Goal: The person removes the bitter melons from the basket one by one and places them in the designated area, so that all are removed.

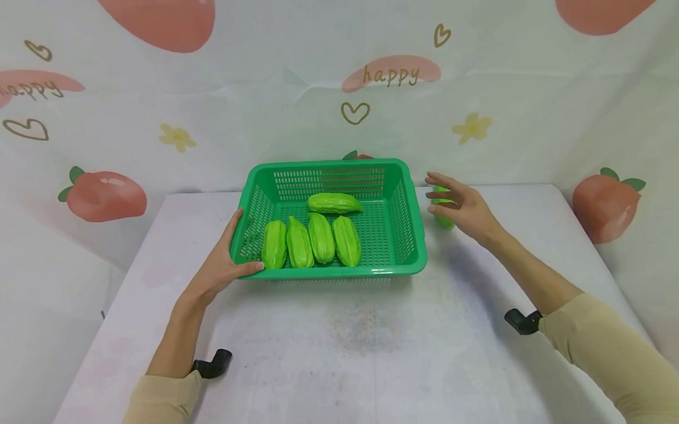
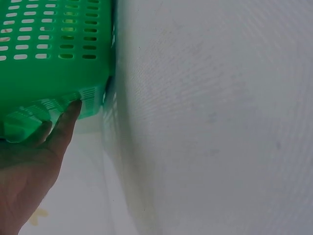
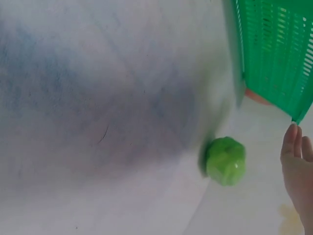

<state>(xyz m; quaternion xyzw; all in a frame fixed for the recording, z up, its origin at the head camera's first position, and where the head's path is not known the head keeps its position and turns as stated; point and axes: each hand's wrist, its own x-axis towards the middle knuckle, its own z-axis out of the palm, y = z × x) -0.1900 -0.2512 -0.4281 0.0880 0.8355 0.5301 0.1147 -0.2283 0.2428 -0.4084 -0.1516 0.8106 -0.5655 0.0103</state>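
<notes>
A green plastic basket (image 1: 397, 269) with slotted walls stands toward the back of the table. Inside lie several bright green, ridged bitter melons (image 1: 321, 237), most side by side near the front and one crosswise behind them. At the basket's front left corner my left hand (image 1: 220, 263) holds the rim, thumb over the front edge and fingers along the left side. My right hand (image 1: 459, 204) is beside the basket's right side, fingers spread and holding nothing. Another bitter melon (image 3: 226, 161) lies on the table there, partly hidden behind that hand in the head view.
The white tabletop (image 1: 344, 349) carries faint dark smudges in the middle. A cloth backdrop (image 1: 292, 132) printed with fruit, hearts and flowers rises right behind the table's back edge. Dark wrist mounts (image 1: 212, 365) show at both sleeves.
</notes>
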